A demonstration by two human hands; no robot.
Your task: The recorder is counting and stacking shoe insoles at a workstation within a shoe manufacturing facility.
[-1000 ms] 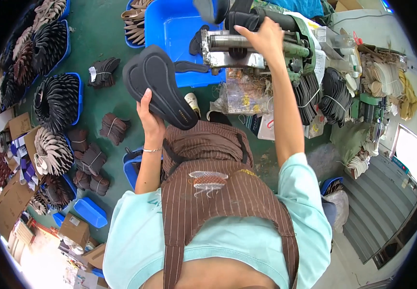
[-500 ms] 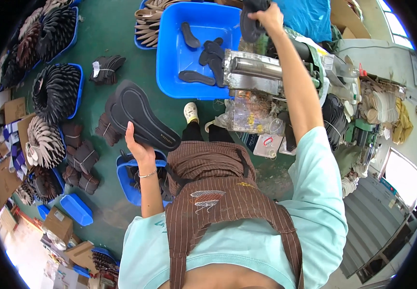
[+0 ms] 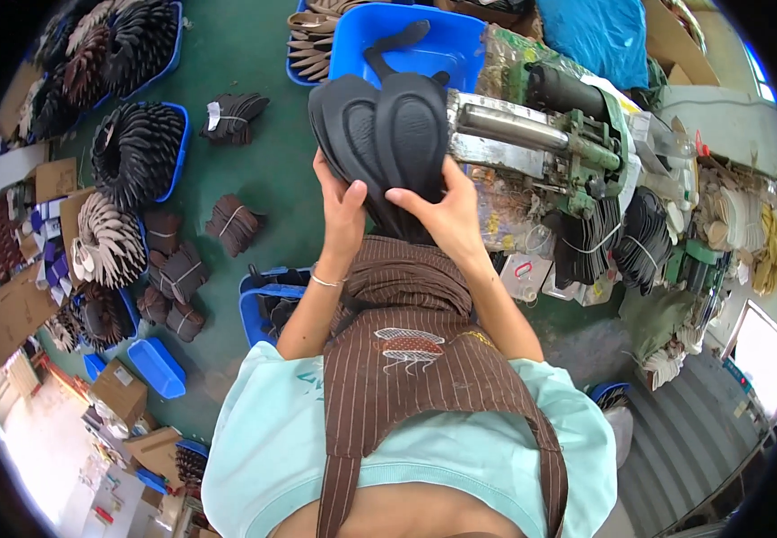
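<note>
In front of my apron I hold a fanned stack of black insoles [image 3: 379,134] between both hands. My left hand [image 3: 342,211] grips the left side of the stack, with its thumb lying on the face of an insole. Opposite it, my right hand [image 3: 447,206] is closed on the right edge, thumb in front. Behind the stack stands a large blue bin [image 3: 352,45], partly hidden by it, with a few loose black insoles [image 3: 397,45] inside. To the right of my right hand is a machine with a metal roller [image 3: 505,121].
Blue tubs [image 3: 182,148] of coiled insoles line the left. Tied insole bundles [image 3: 234,224] lie on the green floor. A smaller blue bin [image 3: 254,309] stands by my left forearm. More black bundles [image 3: 590,242] sit below the machine at right.
My right hand has come back from above the blue bin and joined the left on the insoles. The stack has moved rightward to the front of my body and is now held upright.
</note>
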